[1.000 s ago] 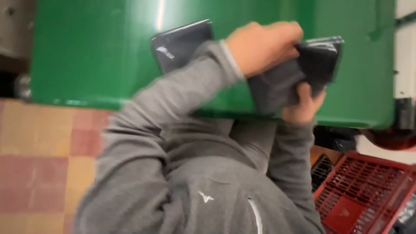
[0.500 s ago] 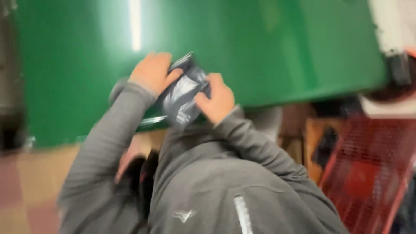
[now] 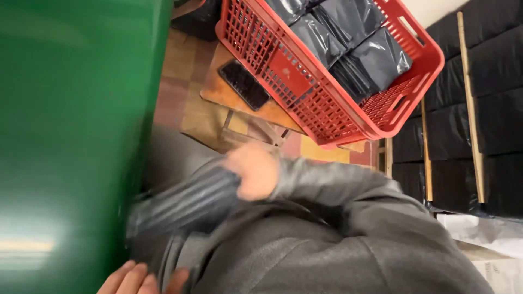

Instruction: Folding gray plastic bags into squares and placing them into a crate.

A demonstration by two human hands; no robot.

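My right hand point(image 3: 253, 171) is shut on the end of a dark grey plastic packet point(image 3: 185, 202), blurred by motion, held just above my lap beside the edge of the green table point(image 3: 71, 136). Its grey sleeve point(image 3: 348, 182) runs off to the right. Only the fingers of my left hand point(image 3: 139, 279) show at the bottom edge, lying against my grey top below the packet. Whether they hold anything is hidden by the frame edge.
A red plastic basket point(image 3: 332, 111) with several dark grey packets point(image 3: 348, 43) sits tilted on a wooden stool point(image 3: 218, 92), next to a black phone point(image 3: 244, 84). Stacks of black packets point(image 3: 490, 109) behind wooden slats fill the right side. Tiled floor shows below.
The view has swung to the right, from the green table to the red basket and stool. Both hands held the packet over the table; now the right hand carries it low by my lap.
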